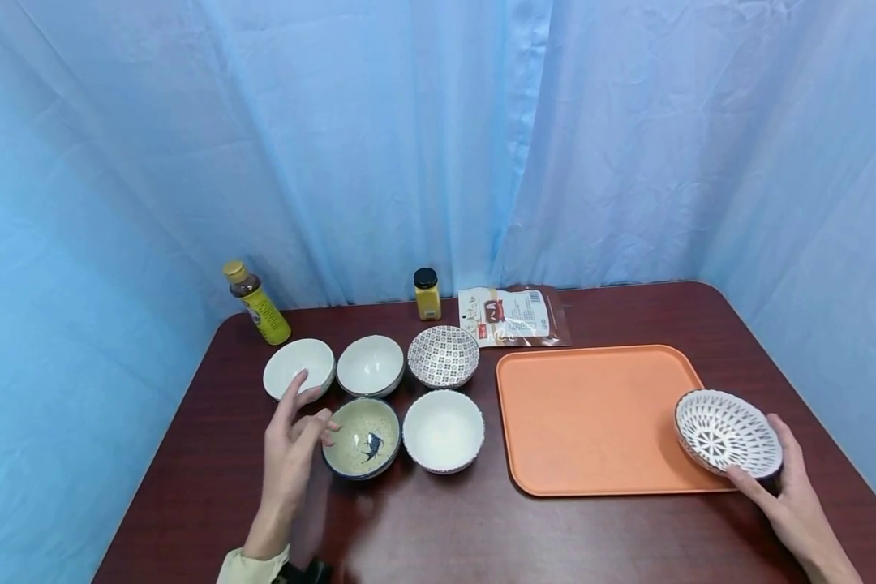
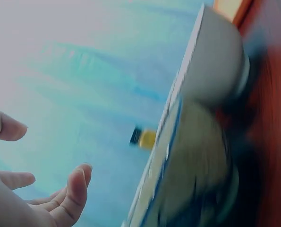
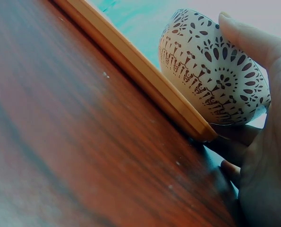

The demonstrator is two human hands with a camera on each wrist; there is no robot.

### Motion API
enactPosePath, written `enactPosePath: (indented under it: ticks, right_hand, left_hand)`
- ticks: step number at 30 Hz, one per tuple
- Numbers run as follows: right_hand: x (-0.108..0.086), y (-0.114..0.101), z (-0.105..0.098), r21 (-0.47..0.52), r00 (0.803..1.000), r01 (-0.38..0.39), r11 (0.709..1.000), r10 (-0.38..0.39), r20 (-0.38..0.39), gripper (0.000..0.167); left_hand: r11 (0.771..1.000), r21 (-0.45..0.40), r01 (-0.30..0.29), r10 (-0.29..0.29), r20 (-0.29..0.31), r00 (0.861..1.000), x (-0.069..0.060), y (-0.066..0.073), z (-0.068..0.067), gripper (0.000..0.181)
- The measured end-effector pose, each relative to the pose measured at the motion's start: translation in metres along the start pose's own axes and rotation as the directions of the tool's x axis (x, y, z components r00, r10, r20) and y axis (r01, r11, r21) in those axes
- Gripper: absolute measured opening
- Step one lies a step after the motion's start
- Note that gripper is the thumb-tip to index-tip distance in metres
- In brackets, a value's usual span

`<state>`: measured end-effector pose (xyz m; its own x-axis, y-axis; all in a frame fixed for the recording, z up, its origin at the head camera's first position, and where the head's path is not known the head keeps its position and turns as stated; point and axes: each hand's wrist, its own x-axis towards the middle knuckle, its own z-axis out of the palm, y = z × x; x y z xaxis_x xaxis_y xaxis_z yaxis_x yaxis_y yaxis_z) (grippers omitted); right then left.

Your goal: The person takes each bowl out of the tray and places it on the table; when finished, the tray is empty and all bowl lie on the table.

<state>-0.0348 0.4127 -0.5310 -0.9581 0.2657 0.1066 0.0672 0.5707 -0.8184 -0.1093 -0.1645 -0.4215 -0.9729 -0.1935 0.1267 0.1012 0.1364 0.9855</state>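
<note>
At the right end of the orange tray (image 1: 584,422), my right hand (image 1: 788,499) grips a black-and-white patterned bowl (image 1: 726,434). In the right wrist view the thumb lies at the rim of this bowl (image 3: 216,71), with other fingers low behind it. The bowl leans to the left, over the tray's edge. My left hand (image 1: 288,446) is raised beside a beige-green bowl (image 1: 361,442) with a dark blue motif, its fingers spread and loosely bent. Nothing is held there. The left wrist view shows these fingers (image 2: 76,189) apart from the bowls.
Two white bowls (image 1: 302,365) and a small-patterned bowl (image 1: 444,357) form a back row. A fluted white bowl (image 1: 444,430) stands beside the beige-green one. Behind are a yellow-capped bottle (image 1: 259,304), a black-lidded jar (image 1: 427,296) and a flat food packet (image 1: 511,316).
</note>
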Motion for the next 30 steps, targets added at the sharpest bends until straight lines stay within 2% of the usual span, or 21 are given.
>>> enactPosePath:
  ticks: [4,7,12,22,25,30]
  right_hand:
    - [0.002,0.001,0.0,0.017,1.0,-0.013,1.0,0.012,0.011,0.092]
    - [0.002,0.001,0.0,0.022,1.0,-0.011,1.0,0.011,0.013,0.092]
    - [0.0,0.0,0.001,0.013,1.0,0.015,1.0,-0.015,-0.003,0.091]
    - [0.001,0.003,-0.001,0.025,0.999,-0.03,0.999,0.03,0.026,0.092]
    - [0.001,0.003,-0.002,0.022,0.999,-0.031,0.999,0.03,0.025,0.092]
    - [0.001,0.003,-0.002,0.016,0.999,-0.035,0.999,0.035,0.025,0.093]
  left_hand:
    - [0.997,-0.031,-0.072,0.075,0.086,0.993,0.001,0.006,0.026,0.063]
    - [0.994,-0.058,-0.093,0.101,0.165,0.981,-0.001,0.011,0.048,0.064]
    - [0.988,-0.133,-0.081,0.116,0.273,0.955,-0.004,0.018,0.082,0.066]
    - [0.982,-0.18,-0.058,0.123,0.374,0.919,-0.013,0.029,0.141,0.07]
    - [0.981,-0.187,-0.045,0.124,0.432,0.893,-0.017,0.029,0.162,0.072]
    - [0.984,-0.176,-0.032,0.122,0.531,0.838,-0.024,0.023,0.196,0.07]
